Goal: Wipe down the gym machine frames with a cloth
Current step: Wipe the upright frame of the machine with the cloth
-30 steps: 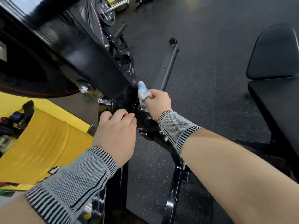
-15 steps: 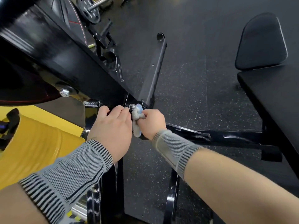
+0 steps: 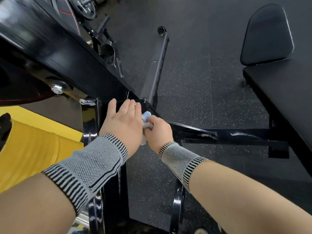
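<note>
Even indoor light, glare streaks on the glossy black frame (image 3: 55,53), motion blur upper left, wide-angle bending at edges

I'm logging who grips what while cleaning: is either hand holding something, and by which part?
The right hand grips the bunched cloth around its middle, both ends poking out. The left hand holds nothing.

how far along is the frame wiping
Done: streaks on the low bar suggest a pass. In hand: the right hand grips the cloth at the frame joint; the left hand lies open beside it. Left: the floor bar shows no streaks.
</note>
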Available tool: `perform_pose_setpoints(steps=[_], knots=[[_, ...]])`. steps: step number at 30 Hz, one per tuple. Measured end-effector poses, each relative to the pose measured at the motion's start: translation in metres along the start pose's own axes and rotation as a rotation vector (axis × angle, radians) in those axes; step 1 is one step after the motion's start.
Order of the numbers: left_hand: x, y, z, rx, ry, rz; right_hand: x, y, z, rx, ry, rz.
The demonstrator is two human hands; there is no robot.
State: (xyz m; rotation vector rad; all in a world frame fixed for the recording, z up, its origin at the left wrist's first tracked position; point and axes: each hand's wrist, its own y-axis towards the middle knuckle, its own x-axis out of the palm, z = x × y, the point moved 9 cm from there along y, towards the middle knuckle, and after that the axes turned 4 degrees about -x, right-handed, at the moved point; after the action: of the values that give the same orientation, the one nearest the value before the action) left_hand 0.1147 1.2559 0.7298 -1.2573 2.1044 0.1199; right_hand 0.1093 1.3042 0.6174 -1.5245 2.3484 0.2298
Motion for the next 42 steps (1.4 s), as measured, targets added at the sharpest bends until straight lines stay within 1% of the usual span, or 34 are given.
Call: perform_pose_setpoints(steps=[2,3,5,7,9,11,12,13,16,17,18,20,21,25,26,28,30,31,32,34,36,37,39,42], knots=[[0.002,0.001,0.002,-0.011,0.021,-0.022,0.004,0.002,0.018,0.048,-0.09,-0.053],[0.003,0.002,0.002,-0.021,0.025,-0.024,0.002,0.003,0.02,0.056,-0.076,-0.021],[0.003,0.004,0.001,-0.041,0.018,-0.015,-0.007,0.005,0.008,0.01,0.002,0.109],[0.003,0.006,0.002,-0.046,0.029,-0.009,-0.008,0.006,-0.004,-0.026,0.058,0.171],[0.005,0.005,0.004,-0.043,0.045,-0.022,-0.002,0.007,-0.001,-0.017,0.035,0.132],[0.006,0.004,0.004,-0.047,0.045,-0.028,0.003,0.01,0.007,0.0,-0.12,0.004],[0.006,0.003,0.004,-0.046,0.04,-0.029,-0.002,0.012,0.009,0.001,-0.151,-0.024],[0.005,0.003,0.005,-0.043,0.034,-0.027,-0.013,0.016,0.009,-0.01,-0.129,-0.003],[0.004,0.003,0.004,-0.039,0.027,-0.011,-0.065,0.032,0.005,-0.018,0.087,0.249],[0.005,0.003,0.004,-0.037,0.026,-0.01,-0.073,0.04,0.006,-0.016,0.116,0.277],[0.005,0.002,0.005,-0.034,0.025,-0.01,-0.07,0.048,0.005,-0.02,0.083,0.23],[0.006,0.002,0.005,-0.037,0.022,-0.009,-0.045,0.059,0.004,-0.056,-0.067,0.028],[0.007,0.003,0.005,-0.042,0.022,-0.006,-0.035,0.063,0.008,-0.061,-0.104,-0.048],[0.01,0.004,0.006,-0.049,0.021,-0.006,-0.023,0.074,0.035,0.049,-0.133,-0.221],[0.01,0.003,0.007,-0.049,0.017,-0.013,-0.023,0.075,0.041,0.083,-0.105,-0.25],[0.011,0.004,0.007,-0.056,0.014,-0.015,-0.025,0.075,0.039,0.089,0.044,-0.227],[0.012,0.004,0.007,-0.054,0.013,-0.015,-0.029,0.073,0.021,0.027,0.219,-0.191],[0.012,0.004,0.007,-0.052,0.011,-0.011,-0.032,0.072,0.011,-0.021,0.249,-0.188],[0.012,0.004,0.007,-0.051,0.008,-0.004,-0.035,0.069,0.0,-0.08,0.222,-0.191],[0.012,0.004,0.007,-0.047,0.0,0.012,-0.04,0.058,-0.022,-0.2,0.065,-0.175],[0.012,0.003,0.007,-0.05,-0.007,0.019,-0.038,0.038,-0.034,-0.295,-0.08,-0.123],[0.012,0.003,0.007,-0.052,-0.008,0.019,-0.034,0.026,-0.036,-0.324,-0.098,-0.086],[0.012,0.004,0.007,-0.061,-0.014,0.021,-0.025,0.004,-0.032,-0.337,-0.018,-0.006],[0.011,0.005,0.007,-0.076,-0.01,0.02,-0.01,-0.009,-0.004,-0.2,0.167,0.089]])
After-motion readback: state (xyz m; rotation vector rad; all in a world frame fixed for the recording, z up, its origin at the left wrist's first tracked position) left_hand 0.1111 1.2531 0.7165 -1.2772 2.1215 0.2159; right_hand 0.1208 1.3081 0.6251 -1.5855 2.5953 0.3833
